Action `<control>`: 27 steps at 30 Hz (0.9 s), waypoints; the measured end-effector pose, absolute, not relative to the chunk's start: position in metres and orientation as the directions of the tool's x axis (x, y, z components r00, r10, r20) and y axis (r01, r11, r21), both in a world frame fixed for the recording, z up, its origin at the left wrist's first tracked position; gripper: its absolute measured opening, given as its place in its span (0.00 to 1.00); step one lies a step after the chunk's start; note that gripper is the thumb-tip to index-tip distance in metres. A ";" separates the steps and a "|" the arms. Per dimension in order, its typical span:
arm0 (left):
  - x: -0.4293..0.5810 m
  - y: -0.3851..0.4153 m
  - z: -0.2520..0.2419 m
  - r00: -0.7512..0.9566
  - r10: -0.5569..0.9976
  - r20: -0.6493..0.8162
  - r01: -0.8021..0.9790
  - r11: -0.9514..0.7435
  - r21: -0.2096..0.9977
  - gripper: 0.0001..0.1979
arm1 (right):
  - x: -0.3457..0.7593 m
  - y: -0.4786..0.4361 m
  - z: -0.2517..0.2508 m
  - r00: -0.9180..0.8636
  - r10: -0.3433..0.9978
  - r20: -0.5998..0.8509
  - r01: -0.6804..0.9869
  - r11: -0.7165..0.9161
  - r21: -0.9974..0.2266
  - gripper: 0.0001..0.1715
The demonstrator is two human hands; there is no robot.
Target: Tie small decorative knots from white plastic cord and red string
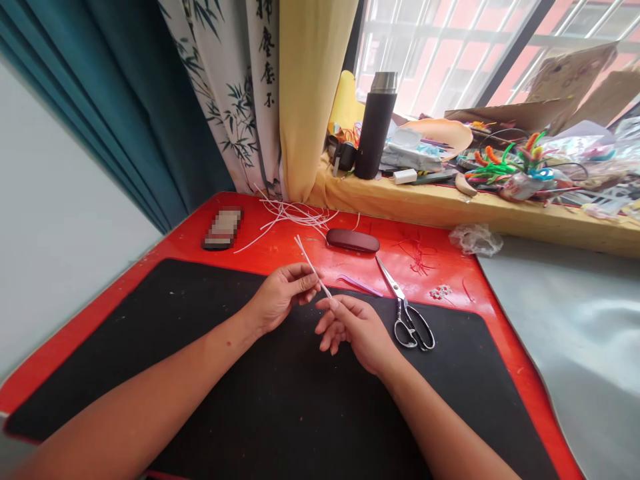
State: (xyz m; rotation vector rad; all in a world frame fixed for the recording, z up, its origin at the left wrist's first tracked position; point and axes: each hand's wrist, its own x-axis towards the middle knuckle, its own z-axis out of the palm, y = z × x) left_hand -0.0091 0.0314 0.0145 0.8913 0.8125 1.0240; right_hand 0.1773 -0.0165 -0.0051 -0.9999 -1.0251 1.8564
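My left hand (289, 293) pinches a few thin white strands (306, 255) between thumb and fingers, above the black mat (240, 400). Their upper ends stick out past the fingers and spread slightly. At the lower end, my right hand (353, 327) holds the same strands between thumb and forefinger, its other fingers loosely curled. A purple pair of tweezers (360, 286) lies just beyond my right hand. To the right rest large scissors (406, 307) with their blades pointing away. Loose white cords (293, 212) lie in a tangle at the back of the red table (260, 258).
A dark red glasses case (353, 241) and a blurred phone-shaped object (223, 228) lie behind the mat. Red threads (417, 257), small beads (441, 292) and a crumpled plastic bag (475, 239) are on the right. A black thermos (376, 130) stands on the cluttered windowsill.
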 end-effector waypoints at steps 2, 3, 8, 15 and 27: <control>-0.010 0.032 0.015 0.296 0.946 -0.129 -0.352 0.234 0.906 0.18 | 0.175 -0.017 -0.005 -0.348 0.904 -0.246 -0.181 -0.323 -0.929 0.28; -0.010 0.032 0.015 0.293 0.949 -0.120 -0.345 0.222 0.912 0.18 | 0.175 -0.017 -0.004 -0.321 0.918 -0.231 -0.148 -0.290 -0.945 0.29; -0.010 0.031 0.013 0.296 0.950 -0.098 -0.309 0.192 0.932 0.16 | 0.175 -0.019 -0.005 -0.208 0.967 -0.147 -0.018 -0.154 -0.988 0.27; -0.008 0.029 0.008 0.323 0.941 -0.104 -0.289 0.202 0.936 0.15 | 0.178 -0.022 -0.013 -0.182 0.983 0.017 0.225 0.058 -0.973 0.18; -0.006 0.029 0.008 0.330 0.935 -0.131 -0.317 0.241 0.917 0.17 | 0.182 -0.022 -0.013 -0.186 0.973 0.134 0.390 0.199 -0.899 0.14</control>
